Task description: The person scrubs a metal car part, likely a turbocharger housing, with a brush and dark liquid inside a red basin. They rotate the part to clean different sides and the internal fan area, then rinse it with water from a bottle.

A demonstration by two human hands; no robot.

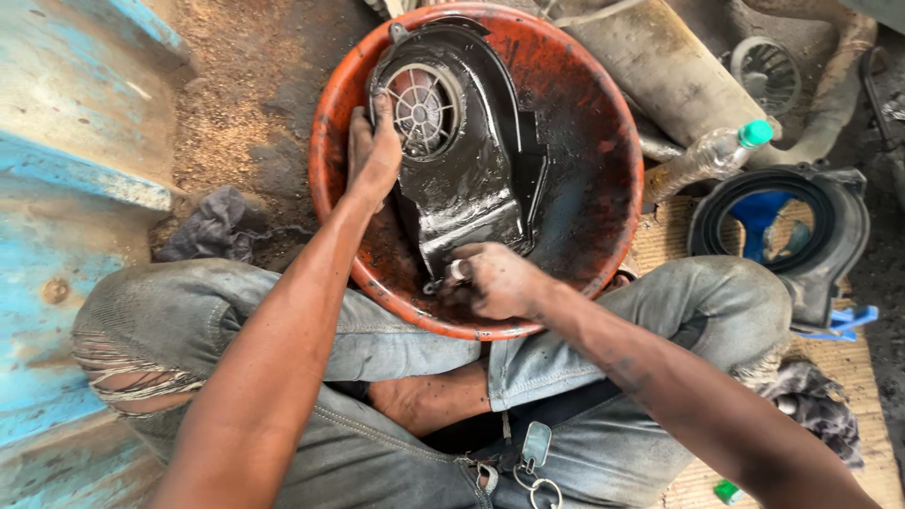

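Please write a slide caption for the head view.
Both hands, left and right, grip an oily black cover in an orange basin.

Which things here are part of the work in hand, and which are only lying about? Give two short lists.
In hand:
left hand gripping the black fan cover
right hand at the cover's lower end
orange basin holding it

Lying about:
plastic bottle
second black cover
grey rag
keys
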